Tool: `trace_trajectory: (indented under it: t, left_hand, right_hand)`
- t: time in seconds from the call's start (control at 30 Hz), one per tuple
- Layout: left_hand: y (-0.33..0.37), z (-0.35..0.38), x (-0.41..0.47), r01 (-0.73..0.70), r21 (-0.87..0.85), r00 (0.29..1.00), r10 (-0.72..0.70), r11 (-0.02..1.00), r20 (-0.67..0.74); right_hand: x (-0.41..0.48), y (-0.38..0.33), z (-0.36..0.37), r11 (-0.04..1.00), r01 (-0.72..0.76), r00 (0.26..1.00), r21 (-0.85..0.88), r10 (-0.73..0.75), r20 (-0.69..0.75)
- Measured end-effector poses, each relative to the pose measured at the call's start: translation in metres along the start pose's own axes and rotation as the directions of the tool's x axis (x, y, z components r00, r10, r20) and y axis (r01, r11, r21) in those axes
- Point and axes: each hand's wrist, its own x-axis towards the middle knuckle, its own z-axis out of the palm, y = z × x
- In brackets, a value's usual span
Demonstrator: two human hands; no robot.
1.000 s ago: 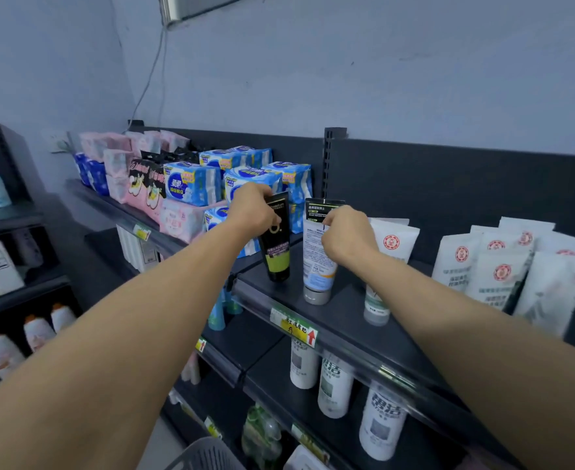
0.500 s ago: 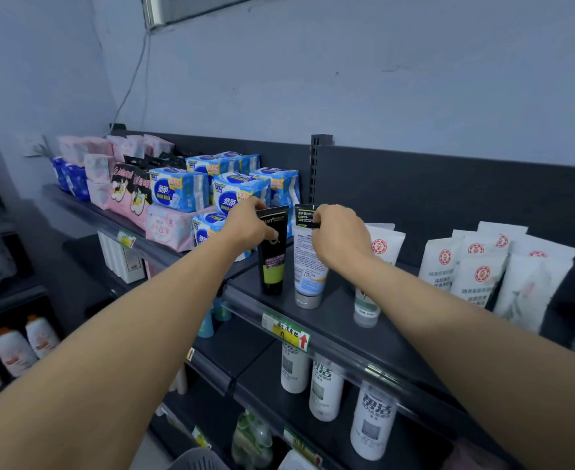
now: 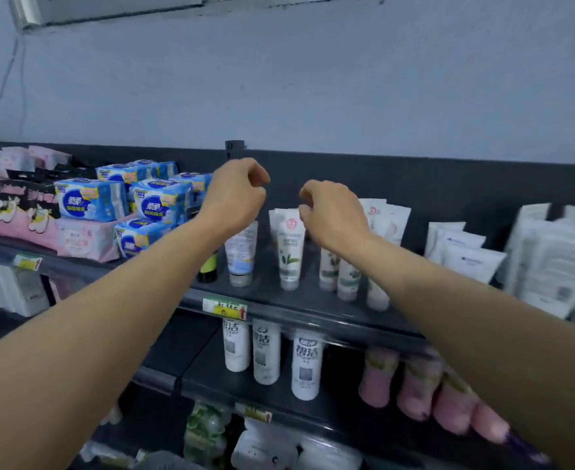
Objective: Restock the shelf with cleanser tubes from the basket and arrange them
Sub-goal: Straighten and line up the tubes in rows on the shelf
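Tubes [image 3: 291, 252] stand mid-frame on the shelf [image 3: 316, 308]; packs [image 3: 91, 201] at left, pouches [image 3: 462, 256] at right, bottles [image 3: 267, 354] below.

- Two large dark characters are printed down the front of each of three white bottles [image 3: 307, 364]; the lower one is read as "洁", the upper is not made out with certainty
- White characters on a dark blue oval are carried by the blue packs [image 3: 91, 201], too blurred to be read
- A round red seal is shown near the top of a white tube [image 3: 291, 245]; its lettering cannot be read
- Dark characters and a red upward arrow are seen on the yellow price tag [image 3: 225, 308], the figures being illegible
- Fine print on the pale blue tube [image 3: 242, 249] is left unreadable
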Motion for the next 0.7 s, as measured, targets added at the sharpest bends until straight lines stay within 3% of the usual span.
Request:
trace_trajectory:
  t: [0.17, 0.37, 0.7]
  left_hand:
    - [0.071, 0.031, -0.016, -0.157, -0.133, 0.971, 0.177, 0.979, 0.158]
    - [0.152, 0.079, -0.028, -0.226, -0.298, 0.890, 0.322, 0.927, 0.324]
    - [0.255, 0.192, -0.001, -0.216, -0.358, 0.823, 0.367, 0.908, 0.434]
  right_hand:
    - [-0.031, 0.061, -0.069, 0.978, -0.169, 0.985, -0.121, 0.163, -0.056]
    - [-0.062, 0.142, -0.145, 0.899, -0.376, 0.926, -0.225, 0.360, -0.110]
    - [-0.066, 0.290, -0.219, 0.850, -0.483, 0.874, -0.209, 0.455, -0.168]
